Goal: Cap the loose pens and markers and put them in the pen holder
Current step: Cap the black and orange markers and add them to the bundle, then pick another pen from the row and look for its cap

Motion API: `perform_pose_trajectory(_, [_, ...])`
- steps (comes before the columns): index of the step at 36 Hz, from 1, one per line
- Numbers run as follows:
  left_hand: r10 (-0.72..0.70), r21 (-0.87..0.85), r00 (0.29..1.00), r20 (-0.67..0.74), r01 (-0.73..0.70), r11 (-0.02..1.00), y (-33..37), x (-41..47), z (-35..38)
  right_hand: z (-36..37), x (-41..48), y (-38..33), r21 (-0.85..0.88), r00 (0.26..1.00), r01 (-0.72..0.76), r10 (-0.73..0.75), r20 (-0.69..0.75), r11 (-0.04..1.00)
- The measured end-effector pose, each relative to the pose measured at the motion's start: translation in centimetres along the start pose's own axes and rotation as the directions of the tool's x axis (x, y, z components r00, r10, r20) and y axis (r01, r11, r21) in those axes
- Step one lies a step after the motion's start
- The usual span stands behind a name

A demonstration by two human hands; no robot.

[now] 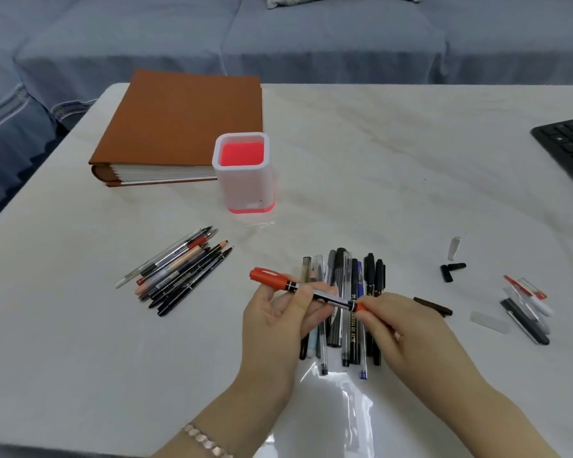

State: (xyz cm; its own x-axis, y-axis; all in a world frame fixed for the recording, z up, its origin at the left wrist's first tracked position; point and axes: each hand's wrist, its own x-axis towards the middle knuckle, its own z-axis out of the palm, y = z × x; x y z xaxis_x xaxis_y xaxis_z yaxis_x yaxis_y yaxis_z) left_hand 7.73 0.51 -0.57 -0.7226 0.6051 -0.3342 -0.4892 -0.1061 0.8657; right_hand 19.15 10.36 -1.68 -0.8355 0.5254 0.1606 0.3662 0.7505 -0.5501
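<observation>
On the white table point(377, 143) a brown book point(186, 120) lies far beyond the fingers, with the upright holder point(245, 190) just in front of it (touching or only close, I cannot tell). A pile of pens point(351, 276) lies directly under the fingers, a second bunch point(179, 269) well to their left, and loose caps point(452, 271) well to their right. Above the pile the left hand point(272, 328) grips a marker point(298, 285), fingers curled round its barrel, while the right hand point(407, 328) pinches the orange cap point(360, 307) at the marker's nearer end between thumb and forefinger.
</observation>
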Motion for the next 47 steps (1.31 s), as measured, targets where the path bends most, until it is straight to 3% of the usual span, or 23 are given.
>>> perform_pose_trajectory(4, [-0.049,0.226,0.999,0.015,0.044,0.973,0.1,0.2,-1.0,0.7,0.2,-0.5,0.035,0.977,0.03,-0.036,0.211,0.999])
perform_pose_trajectory(10, [-0.034,0.564,0.996,0.081,-0.017,0.826,0.9,1.1,-3.1,1.1,0.4,-2.3,0.156,0.965,-0.113,0.071,0.251,0.981])
perform_pose_trajectory(12, [0.106,0.735,0.99,0.096,-0.143,0.663,1.4,1.9,-4.8,1.1,0.0,-2.2,0.205,0.961,-0.189,0.137,0.241,0.96])
perform_pose_trajectory(14, [0.287,0.897,0.95,0.123,-0.23,0.377,2.0,3.1,-7.2,1.1,-0.4,-1.7,0.258,0.95,-0.283,0.232,0.21,0.924])
perform_pose_trajectory(16, [0.384,0.962,0.91,0.155,-0.228,0.153,2.5,4.3,-9.3,1.0,-0.6,-1.1,0.315,0.934,-0.356,0.323,0.152,0.88])
perform_pose_trajectory(18, [0.405,0.986,0.904,0.139,-0.166,0.032,2.7,5.0,-10.8,0.9,-0.7,-0.4,0.356,0.916,-0.393,0.393,0.076,0.848])
perform_pose_trajectory(21, [0.391,0.993,0.913,0.118,-0.102,-0.06,2.6,5.2,-11.8,0.8,-0.4,0.3,0.344,0.894,-0.422,0.448,0.006,0.839])
perform_pose_trajectory(28, [0.377,0.989,0.916,0.137,-0.109,-0.096,1.6,5.6,-12.0,3.0,0.8,0.6,0.099,0.922,-0.384,0.388,-0.017,0.918])
perform_pose_trajectory(33, [0.293,0.974,0.939,0.18,-0.127,-0.189,1.3,5.7,-10.8,2.5,0.1,1.0,0.099,0.941,-0.337,0.338,0.004,0.936])
perform_pose_trajectory(35, [0.265,0.98,0.947,0.182,-0.152,-0.13,1.3,5.5,-9.9,1.2,0.0,1.7,0.124,0.933,-0.35,0.358,-0.046,0.928])
perform_pose_trajectory(40, [0.244,0.947,0.951,0.191,-0.244,0.209,1.4,4.3,-7.0,-2.1,0.2,6.1,0.007,0.884,-0.434,0.428,-0.188,0.901])
perform_pose_trajectory(47, [0.189,0.894,0.959,0.211,-0.267,0.359,1.9,2.9,-3.9,-3.6,1.8,10.8,-0.159,0.857,-0.513,0.493,-0.149,0.844])
